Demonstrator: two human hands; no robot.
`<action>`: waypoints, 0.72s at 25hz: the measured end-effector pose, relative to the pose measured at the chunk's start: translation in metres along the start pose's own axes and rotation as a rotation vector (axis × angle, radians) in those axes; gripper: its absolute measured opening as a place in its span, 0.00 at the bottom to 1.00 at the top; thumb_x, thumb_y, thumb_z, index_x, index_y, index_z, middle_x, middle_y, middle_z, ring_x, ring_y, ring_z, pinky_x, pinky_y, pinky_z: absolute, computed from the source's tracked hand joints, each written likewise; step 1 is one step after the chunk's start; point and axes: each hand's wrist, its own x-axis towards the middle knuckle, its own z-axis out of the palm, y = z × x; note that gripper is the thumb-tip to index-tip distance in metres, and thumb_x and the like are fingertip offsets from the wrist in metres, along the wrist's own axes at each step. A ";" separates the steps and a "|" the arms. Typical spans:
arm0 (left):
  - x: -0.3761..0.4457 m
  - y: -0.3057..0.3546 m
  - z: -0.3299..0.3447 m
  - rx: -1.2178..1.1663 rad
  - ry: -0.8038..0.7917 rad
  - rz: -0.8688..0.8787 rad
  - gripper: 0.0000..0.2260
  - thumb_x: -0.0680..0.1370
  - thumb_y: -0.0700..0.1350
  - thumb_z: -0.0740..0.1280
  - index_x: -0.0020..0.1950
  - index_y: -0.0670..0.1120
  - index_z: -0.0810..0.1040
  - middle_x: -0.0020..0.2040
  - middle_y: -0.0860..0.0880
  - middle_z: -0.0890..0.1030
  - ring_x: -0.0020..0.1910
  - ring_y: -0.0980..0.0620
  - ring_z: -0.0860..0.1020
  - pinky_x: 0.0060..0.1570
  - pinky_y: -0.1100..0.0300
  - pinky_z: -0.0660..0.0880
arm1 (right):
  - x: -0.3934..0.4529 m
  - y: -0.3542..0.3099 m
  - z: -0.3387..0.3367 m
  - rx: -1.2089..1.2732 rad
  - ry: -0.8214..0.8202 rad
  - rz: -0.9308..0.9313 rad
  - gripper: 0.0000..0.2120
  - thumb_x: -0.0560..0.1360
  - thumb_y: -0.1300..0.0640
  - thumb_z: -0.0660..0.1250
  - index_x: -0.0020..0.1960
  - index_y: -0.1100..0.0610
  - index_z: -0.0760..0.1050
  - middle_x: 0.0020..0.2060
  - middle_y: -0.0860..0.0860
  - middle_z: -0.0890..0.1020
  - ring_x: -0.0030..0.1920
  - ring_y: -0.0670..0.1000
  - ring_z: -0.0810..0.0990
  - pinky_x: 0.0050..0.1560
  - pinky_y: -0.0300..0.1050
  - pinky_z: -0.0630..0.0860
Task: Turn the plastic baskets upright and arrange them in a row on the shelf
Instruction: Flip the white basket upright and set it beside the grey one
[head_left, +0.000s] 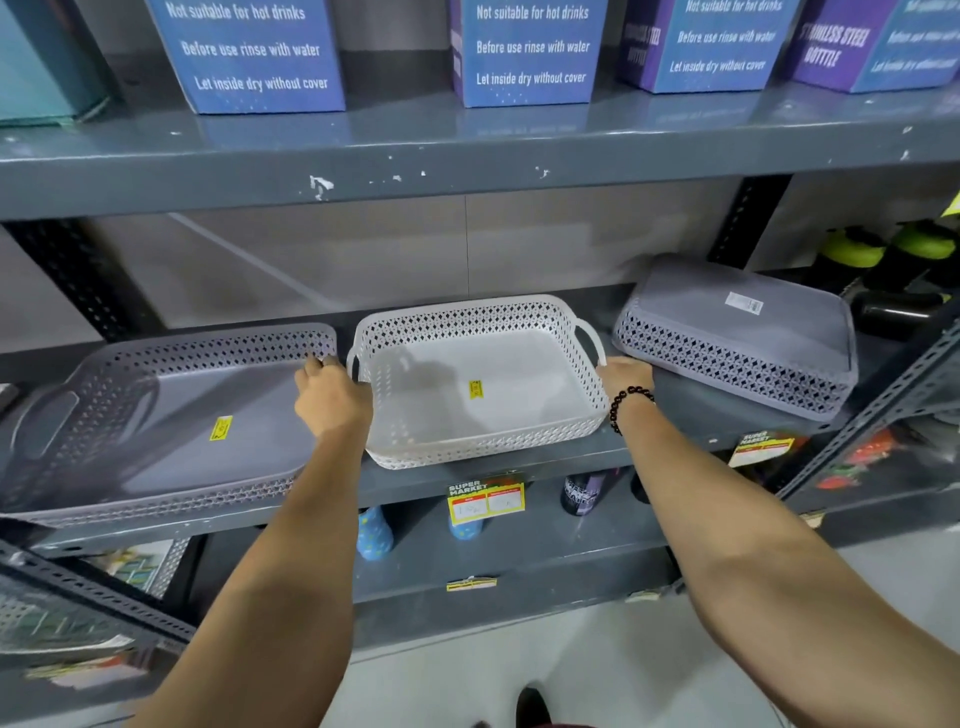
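We have the white basket (478, 382) upright in the middle of the grey metal shelf (519, 457), a shallow plastic tray with rounded corners, lattice walls of small diamond holes, a smooth floor and loop handles at both ends. A yellow sticker (476, 388) sits on its floor; its print is too small to read. Our left hand (332, 397) is at its left end, fingers curled over the rim by the handle. Our right hand (626, 374) is at its right handle, but whether those fingers are closed we cannot tell. A dark bead bracelet (626, 405) rings that wrist.

Just left, a grey basket (171, 421) of the same pattern stands upright with its own yellow sticker. Just right, another grey basket (737, 338) lies upside down, tilted, its smooth base up with a white label (744, 302).

On the shelf edge hang tags (485, 500) reading "SUPER MARKET". Above stand blue boxes (524, 52) printed "Not suitable for hot drinks", "Before use rinse with water", "Let inside dry without cover"; one purple side reads "STAINLESS STEEL BOTTLE".
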 end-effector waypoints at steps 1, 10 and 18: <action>-0.001 0.000 0.000 -0.003 0.010 0.004 0.16 0.73 0.39 0.67 0.59 0.36 0.74 0.62 0.39 0.74 0.63 0.40 0.70 0.50 0.47 0.75 | 0.003 0.002 0.001 -0.002 -0.022 0.007 0.18 0.77 0.63 0.61 0.30 0.52 0.68 0.30 0.49 0.70 0.39 0.50 0.72 0.15 0.24 0.63; -0.004 0.013 0.003 -0.064 0.049 0.098 0.18 0.75 0.39 0.67 0.63 0.37 0.71 0.62 0.39 0.74 0.62 0.40 0.72 0.54 0.46 0.75 | -0.009 -0.003 -0.005 0.143 0.024 -0.004 0.06 0.73 0.64 0.66 0.44 0.66 0.81 0.36 0.56 0.76 0.37 0.52 0.74 0.40 0.38 0.71; -0.029 0.116 0.035 -0.233 -0.019 0.371 0.14 0.79 0.45 0.62 0.61 0.38 0.73 0.60 0.40 0.76 0.61 0.41 0.73 0.59 0.49 0.71 | -0.004 -0.010 -0.039 0.171 0.174 -0.101 0.11 0.76 0.63 0.61 0.51 0.67 0.80 0.49 0.60 0.83 0.51 0.58 0.80 0.54 0.47 0.76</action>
